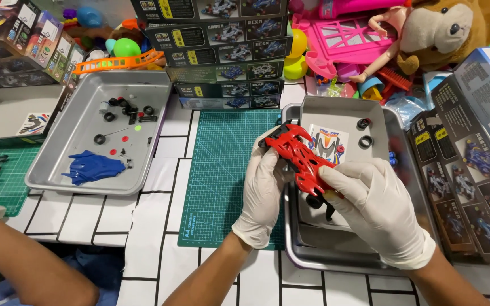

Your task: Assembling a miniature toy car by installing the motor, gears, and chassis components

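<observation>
We see both gloved hands wrapped around a red toy car body (299, 156). The left hand (263, 192) has its fingers (267, 161) curled against the car's near side, pressed together rather than spread. The right hand (378, 207) pinches the car's rear end, its fingers (341, 178) closed over the red shell; a small black part (320, 203) pokes out just below them, perhaps a wheel, though we cannot tell for sure. The car hangs above the near edge of a metal tray (336, 107), with a sticker sheet (327, 144) and two black tyres (364, 133) just beyond the fingers. Left of the fingers lies a green cutting mat (222, 170) on the surface, and farther left a second tray (160, 113) holds a blue car shell (93, 167).
</observation>
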